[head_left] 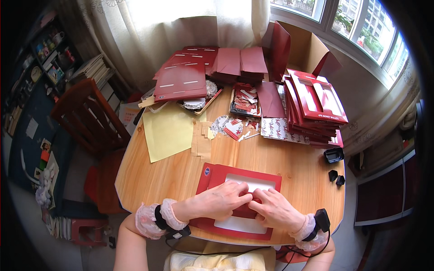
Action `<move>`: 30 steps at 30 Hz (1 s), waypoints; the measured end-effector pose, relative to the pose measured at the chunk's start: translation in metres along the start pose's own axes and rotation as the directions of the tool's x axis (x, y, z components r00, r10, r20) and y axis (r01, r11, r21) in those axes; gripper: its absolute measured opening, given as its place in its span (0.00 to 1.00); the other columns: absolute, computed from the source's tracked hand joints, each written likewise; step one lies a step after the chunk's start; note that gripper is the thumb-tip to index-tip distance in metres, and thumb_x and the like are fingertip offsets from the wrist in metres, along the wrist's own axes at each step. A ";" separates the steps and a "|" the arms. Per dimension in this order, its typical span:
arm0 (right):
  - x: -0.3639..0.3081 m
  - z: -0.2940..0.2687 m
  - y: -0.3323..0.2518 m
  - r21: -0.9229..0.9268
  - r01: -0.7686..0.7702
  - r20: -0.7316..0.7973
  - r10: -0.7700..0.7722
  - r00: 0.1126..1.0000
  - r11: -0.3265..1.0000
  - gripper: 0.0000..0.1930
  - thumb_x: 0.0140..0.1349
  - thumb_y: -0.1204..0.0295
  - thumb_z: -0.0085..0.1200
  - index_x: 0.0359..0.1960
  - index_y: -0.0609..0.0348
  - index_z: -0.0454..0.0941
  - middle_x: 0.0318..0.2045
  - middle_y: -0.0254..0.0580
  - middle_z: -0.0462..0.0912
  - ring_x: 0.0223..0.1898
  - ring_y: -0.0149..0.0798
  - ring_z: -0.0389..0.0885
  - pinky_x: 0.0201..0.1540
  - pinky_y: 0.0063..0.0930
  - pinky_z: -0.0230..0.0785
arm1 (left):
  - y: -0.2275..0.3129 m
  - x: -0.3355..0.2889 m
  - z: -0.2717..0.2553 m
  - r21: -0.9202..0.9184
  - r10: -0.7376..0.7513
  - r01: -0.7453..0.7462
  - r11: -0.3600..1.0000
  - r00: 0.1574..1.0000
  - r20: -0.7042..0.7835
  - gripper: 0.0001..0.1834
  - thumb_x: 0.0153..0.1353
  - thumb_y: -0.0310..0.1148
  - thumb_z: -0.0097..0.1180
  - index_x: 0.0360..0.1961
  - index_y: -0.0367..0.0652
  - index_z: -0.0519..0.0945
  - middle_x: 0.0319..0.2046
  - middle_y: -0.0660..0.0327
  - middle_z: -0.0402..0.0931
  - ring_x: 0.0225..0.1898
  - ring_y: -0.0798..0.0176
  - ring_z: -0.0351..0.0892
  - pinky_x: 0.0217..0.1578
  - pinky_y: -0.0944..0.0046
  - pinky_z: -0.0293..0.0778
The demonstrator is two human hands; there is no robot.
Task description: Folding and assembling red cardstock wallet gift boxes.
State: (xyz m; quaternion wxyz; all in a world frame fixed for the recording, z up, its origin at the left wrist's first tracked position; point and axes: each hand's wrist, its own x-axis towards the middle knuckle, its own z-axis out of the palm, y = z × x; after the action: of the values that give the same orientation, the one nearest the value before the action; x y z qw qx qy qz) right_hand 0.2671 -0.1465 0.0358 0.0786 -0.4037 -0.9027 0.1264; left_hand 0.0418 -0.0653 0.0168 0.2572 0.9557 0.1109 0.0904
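On wooden table (144,185), left hand (227,197), right hand (275,207), curled on red windowed card (244,212), grip unclear; blue emblem (207,171), lettered stack (313,105)

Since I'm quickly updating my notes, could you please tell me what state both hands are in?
Left hand: fingers bent over the red windowed card; grip cannot be told.
Right hand: fingers bent over the same card; grip cannot be told.
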 end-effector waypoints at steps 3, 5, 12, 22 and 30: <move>0.002 -0.005 -0.001 -0.037 0.012 -0.032 -0.013 0.999 0.999 0.15 0.44 0.70 0.62 0.35 0.53 0.72 0.38 0.42 0.70 0.41 0.43 0.73 0.43 0.35 0.64 | -0.001 -0.002 -0.001 0.001 0.000 0.000 1.000 1.000 -0.013 0.23 0.43 0.20 0.58 0.46 0.35 0.73 0.50 0.46 0.69 0.50 0.42 0.74 0.55 0.50 0.71; 0.003 -0.005 -0.001 -0.049 0.020 -0.042 -0.022 0.999 0.999 0.14 0.45 0.69 0.62 0.34 0.53 0.72 0.38 0.42 0.70 0.42 0.43 0.72 0.43 0.35 0.64 | -0.002 -0.003 0.000 -0.004 -0.016 0.016 1.000 1.000 -0.019 0.23 0.43 0.21 0.58 0.45 0.36 0.74 0.49 0.47 0.69 0.50 0.44 0.73 0.56 0.50 0.70; 0.002 -0.007 -0.002 -0.018 0.007 -0.048 -0.008 0.999 1.000 0.10 0.56 0.65 0.61 0.34 0.53 0.74 0.37 0.42 0.70 0.42 0.42 0.72 0.43 0.35 0.64 | -0.008 -0.006 -0.016 0.036 0.043 -0.042 0.998 0.999 -0.010 0.20 0.49 0.30 0.65 0.44 0.41 0.77 0.45 0.54 0.71 0.49 0.50 0.72 0.52 0.54 0.70; 0.000 0.001 0.001 0.038 0.037 0.002 -0.037 0.999 0.999 0.08 0.65 0.62 0.57 0.37 0.50 0.74 0.36 0.42 0.69 0.40 0.42 0.73 0.42 0.35 0.64 | -0.023 -0.010 -0.012 -0.221 0.082 -0.078 0.972 0.997 0.010 0.15 0.62 0.40 0.64 0.45 0.44 0.78 0.37 0.62 0.77 0.39 0.58 0.77 0.48 0.59 0.70; -0.001 0.008 0.001 0.090 0.025 -0.004 -0.025 1.000 0.996 0.08 0.63 0.64 0.59 0.33 0.50 0.73 0.33 0.39 0.68 0.37 0.41 0.72 0.40 0.35 0.62 | -0.016 -0.006 -0.011 -0.149 0.032 -0.018 0.989 0.995 0.093 0.12 0.62 0.37 0.63 0.41 0.44 0.76 0.38 0.60 0.77 0.41 0.58 0.78 0.46 0.58 0.68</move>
State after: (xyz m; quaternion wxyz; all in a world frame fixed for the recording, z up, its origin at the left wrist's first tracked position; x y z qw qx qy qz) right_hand 0.2668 -0.1476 0.0280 0.0999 -0.3885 -0.9010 0.1654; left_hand 0.0309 -0.0483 0.0173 0.3312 0.9386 0.0795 0.0559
